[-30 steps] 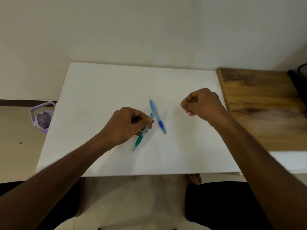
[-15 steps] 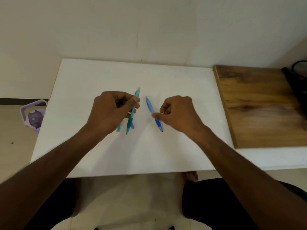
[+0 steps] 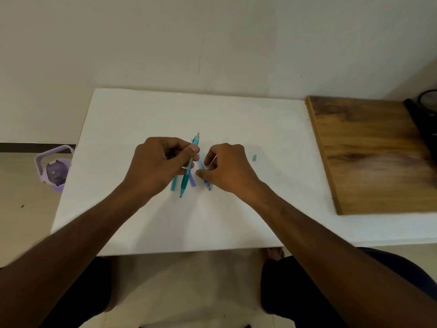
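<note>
The right hand [image 3: 229,169], clenched and idle well right of the pens a second ago, now pinches the blue pen [image 3: 207,183] between thumb and forefinger where it lies on the white surface [image 3: 142,114]. The left hand [image 3: 156,166] grips the teal pen [image 3: 186,178], which no longer crosses the blue one. It runs near-to-far just left of it, tip toward the near edge. A small teal piece [image 3: 254,158] (cap or end part, too small to tell) now lies right of the right hand. With one pen per hand, taking them apart looks under way.
</note>
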Action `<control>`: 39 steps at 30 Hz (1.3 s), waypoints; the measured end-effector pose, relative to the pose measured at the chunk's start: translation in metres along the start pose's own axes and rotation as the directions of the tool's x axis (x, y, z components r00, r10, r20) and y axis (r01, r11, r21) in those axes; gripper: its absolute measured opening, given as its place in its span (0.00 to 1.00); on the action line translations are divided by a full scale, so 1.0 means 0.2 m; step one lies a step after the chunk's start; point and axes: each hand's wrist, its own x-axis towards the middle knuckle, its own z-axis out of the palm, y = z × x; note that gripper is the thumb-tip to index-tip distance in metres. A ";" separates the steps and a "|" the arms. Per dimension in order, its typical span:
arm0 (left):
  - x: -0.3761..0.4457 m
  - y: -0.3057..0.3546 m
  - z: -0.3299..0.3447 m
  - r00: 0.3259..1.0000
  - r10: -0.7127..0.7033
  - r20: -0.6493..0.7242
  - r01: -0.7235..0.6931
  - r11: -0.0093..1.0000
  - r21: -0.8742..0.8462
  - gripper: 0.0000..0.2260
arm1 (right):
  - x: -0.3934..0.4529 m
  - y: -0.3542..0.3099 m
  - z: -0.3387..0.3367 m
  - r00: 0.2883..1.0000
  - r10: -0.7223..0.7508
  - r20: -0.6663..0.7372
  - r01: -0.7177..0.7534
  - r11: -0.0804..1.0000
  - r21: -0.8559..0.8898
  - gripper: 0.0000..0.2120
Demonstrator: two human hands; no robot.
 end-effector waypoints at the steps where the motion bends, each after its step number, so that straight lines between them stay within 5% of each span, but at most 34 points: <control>1: 0.00 0.00 0.01 1.000 -0.015 0.013 0.015 1.000 -0.010 0.08 | 0.00 0.01 -0.04 1.000 0.011 -0.003 -0.011 1.000 0.003 0.17; 6: 0.00 0.01 0.05 0.993 -0.073 0.092 0.079 0.995 -0.068 0.07 | -0.03 0.10 -0.23 0.985 0.110 -0.133 -0.030 0.869 0.494 0.04; 11: -0.03 0.02 0.13 0.984 -0.039 0.173 0.049 0.997 -0.054 0.10 | -0.07 0.16 -0.26 0.991 0.129 0.044 -0.117 0.643 0.757 0.08; 18: -0.04 0.07 0.24 0.972 0.017 0.235 -0.003 0.998 -0.062 0.16 | -0.08 0.24 -0.33 0.993 0.097 0.065 -0.115 0.719 0.685 0.04; 23: -0.03 0.10 0.29 0.964 0.023 0.266 0.005 0.994 -0.105 0.11 | -0.06 0.27 -0.34 0.991 0.130 -0.043 -0.072 0.765 0.640 0.05; 32: -0.01 0.10 0.27 0.959 -0.007 0.282 0.012 1.000 -0.015 0.09 | -0.01 0.34 -0.44 0.967 0.216 -0.137 -0.039 0.654 0.756 0.04; 35: -0.02 0.08 0.27 0.961 -0.073 0.268 0.092 0.994 -0.057 0.08 | -0.01 0.45 -0.50 0.977 0.186 -0.106 -0.125 0.896 0.425 0.04; 39: 0.00 0.09 0.28 0.967 -0.131 0.218 0.159 0.980 -0.117 0.08 | 0.00 0.54 -0.42 0.964 0.262 -0.036 -0.251 0.951 0.179 0.05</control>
